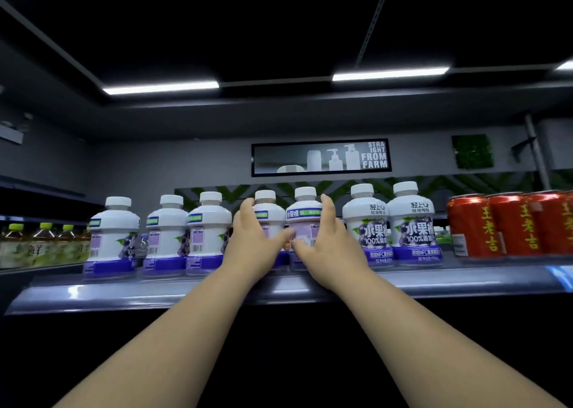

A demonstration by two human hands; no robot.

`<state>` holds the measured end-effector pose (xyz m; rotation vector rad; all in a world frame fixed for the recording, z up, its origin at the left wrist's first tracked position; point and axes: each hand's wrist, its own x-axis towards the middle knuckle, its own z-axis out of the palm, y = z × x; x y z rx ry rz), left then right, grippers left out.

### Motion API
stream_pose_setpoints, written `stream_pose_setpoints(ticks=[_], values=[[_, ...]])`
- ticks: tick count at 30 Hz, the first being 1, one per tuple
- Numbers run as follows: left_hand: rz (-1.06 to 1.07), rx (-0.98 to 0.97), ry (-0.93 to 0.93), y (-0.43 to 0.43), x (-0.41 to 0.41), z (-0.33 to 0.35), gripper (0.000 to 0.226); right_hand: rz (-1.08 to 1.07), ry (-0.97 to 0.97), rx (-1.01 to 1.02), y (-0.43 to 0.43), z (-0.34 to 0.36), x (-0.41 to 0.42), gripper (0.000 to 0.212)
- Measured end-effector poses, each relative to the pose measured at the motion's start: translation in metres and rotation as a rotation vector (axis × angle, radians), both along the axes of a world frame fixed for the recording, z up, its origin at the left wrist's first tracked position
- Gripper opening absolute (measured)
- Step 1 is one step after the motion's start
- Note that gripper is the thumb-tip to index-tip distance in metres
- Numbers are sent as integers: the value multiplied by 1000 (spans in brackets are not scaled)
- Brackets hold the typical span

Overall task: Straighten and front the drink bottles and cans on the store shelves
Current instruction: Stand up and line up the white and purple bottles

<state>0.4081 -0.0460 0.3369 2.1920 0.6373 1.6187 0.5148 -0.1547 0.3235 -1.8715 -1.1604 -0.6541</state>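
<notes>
Several white bottles with purple grape labels stand in a row on a high shelf (155, 293). My left hand (252, 243) grips the fourth bottle (268, 213) from the left, fingers round its shoulder. My right hand (325, 243) grips the fifth bottle (304, 218), whose label is turned sideways with a barcode showing. The three bottles on the left (113, 237) also show their barcodes. The two bottles to the right (367, 227) face front with the grape picture.
Red cans (474, 224) stand at the right end of the same shelf. Green-capped tea bottles (40, 246) fill a shelf at the far left. A sign (321, 158) hangs on the grey wall behind, under ceiling light strips.
</notes>
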Motion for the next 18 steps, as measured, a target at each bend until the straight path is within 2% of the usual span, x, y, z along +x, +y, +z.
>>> stream_pose_setpoints(ticks=[2, 4, 7, 10, 15, 18], values=[[37, -30, 63, 5, 1, -4, 103, 11, 1, -7, 1, -2, 0, 101], [58, -42, 94, 10, 1, -3, 108, 19, 11, -13, 1, -3, 1, 105], [95, -42, 101, 14, -3, 0, 94, -8, 39, 28, 1, -3, 1, 113], [67, -76, 22, 22, -13, 3, 81, -10, 33, 7, 3, -4, 0, 115], [85, 20, 244, 20, -8, -5, 113, 6, 45, -28, 7, -2, -1, 120], [99, 26, 222, 19, -5, -8, 115, -10, 34, -15, 5, -3, -2, 122]])
